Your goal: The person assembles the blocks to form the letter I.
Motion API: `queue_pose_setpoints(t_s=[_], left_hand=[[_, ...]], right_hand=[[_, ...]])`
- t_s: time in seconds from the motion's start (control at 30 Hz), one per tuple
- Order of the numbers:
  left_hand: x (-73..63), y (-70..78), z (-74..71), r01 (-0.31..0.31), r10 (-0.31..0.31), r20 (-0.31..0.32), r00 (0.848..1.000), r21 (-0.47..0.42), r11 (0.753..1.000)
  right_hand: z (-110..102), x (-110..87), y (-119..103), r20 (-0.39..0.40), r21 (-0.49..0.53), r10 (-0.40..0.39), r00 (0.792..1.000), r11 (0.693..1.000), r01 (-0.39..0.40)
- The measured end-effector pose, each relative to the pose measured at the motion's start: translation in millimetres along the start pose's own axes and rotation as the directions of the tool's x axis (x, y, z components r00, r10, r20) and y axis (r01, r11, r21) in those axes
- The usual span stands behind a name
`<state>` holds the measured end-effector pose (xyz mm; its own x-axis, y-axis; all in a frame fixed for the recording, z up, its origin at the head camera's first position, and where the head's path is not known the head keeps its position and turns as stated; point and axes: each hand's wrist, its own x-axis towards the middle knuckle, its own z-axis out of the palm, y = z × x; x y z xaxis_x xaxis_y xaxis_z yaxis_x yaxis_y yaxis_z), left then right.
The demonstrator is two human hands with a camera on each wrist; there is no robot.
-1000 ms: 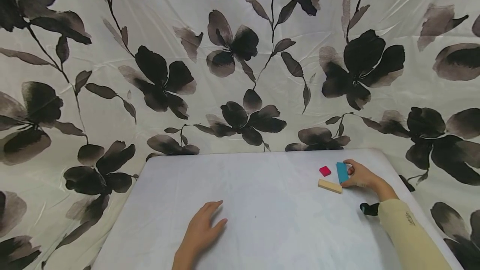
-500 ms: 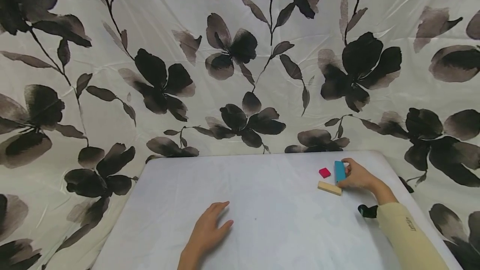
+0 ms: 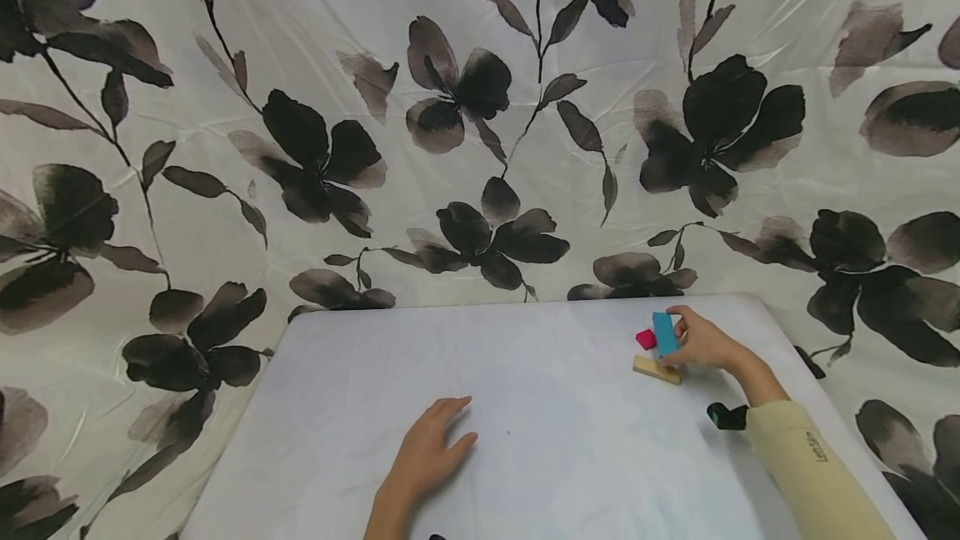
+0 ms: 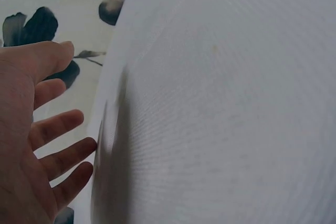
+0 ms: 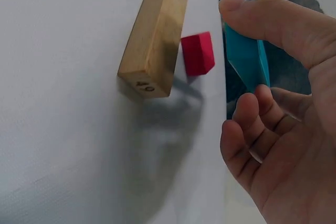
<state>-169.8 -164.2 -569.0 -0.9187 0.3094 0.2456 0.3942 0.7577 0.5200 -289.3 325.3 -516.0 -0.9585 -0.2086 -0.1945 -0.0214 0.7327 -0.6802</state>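
In the head view my right hand (image 3: 707, 342) pinches a blue block (image 3: 664, 335) between thumb and fingertips at the table's right. The right wrist view shows that blue block (image 5: 245, 59) partly hidden by the thumb, and held off the table surface. Close by on the table lie a small red block (image 3: 646, 339) and a plain wooden block (image 3: 656, 369), whose end bears a number (image 5: 146, 86). My left hand (image 3: 429, 450) holds nothing; its fingers are loosely spread over the white table, and the left wrist view shows the same relaxed left hand (image 4: 37, 129).
The white table (image 3: 465, 373) has its far edge against a cloth with a dark flower print (image 3: 480, 240). A black strap piece (image 3: 726, 416) shows at the right wrist, by the yellow sleeve (image 3: 806, 461).
My right hand has carried the blue block left, so it now overlaps the red block in the head view. The left hand has drifted slightly right, still holding nothing.
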Motion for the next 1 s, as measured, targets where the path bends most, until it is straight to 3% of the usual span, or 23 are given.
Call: queue_pose_setpoints(t_s=[0.27, 0.5, 0.67, 1.0], left_hand=[[10.6, 6.9, 3.0, 0.012, -0.012, -0.004, 1.000, 0.014, 1.000], [14.7, 9.5, 2.9, 0.003, -0.004, -0.042, 0.999, -0.007, 1.000], [15.6, 8.8, 5.2, 0.035, -0.036, -0.050, 0.998, -0.013, 0.999], [19.6, 8.9, 14.4, 0.042, -0.055, -0.101, 0.993, -0.122, 0.992]], right_hand=[[-2.7, 0.0, -17.6, 0.016, 0.006, -0.066, 0.998, 0.998, 0.066], [17.0, 2.3, -25.5, -0.009, 0.010, -0.104, 0.995, 0.995, 0.104], [32.5, 3.4, -32.1, -0.025, -0.002, -0.128, 0.991, 0.992, 0.128], [55.4, 9.5, -51.5, -0.016, 0.052, -0.130, 0.991, 0.990, 0.130]])
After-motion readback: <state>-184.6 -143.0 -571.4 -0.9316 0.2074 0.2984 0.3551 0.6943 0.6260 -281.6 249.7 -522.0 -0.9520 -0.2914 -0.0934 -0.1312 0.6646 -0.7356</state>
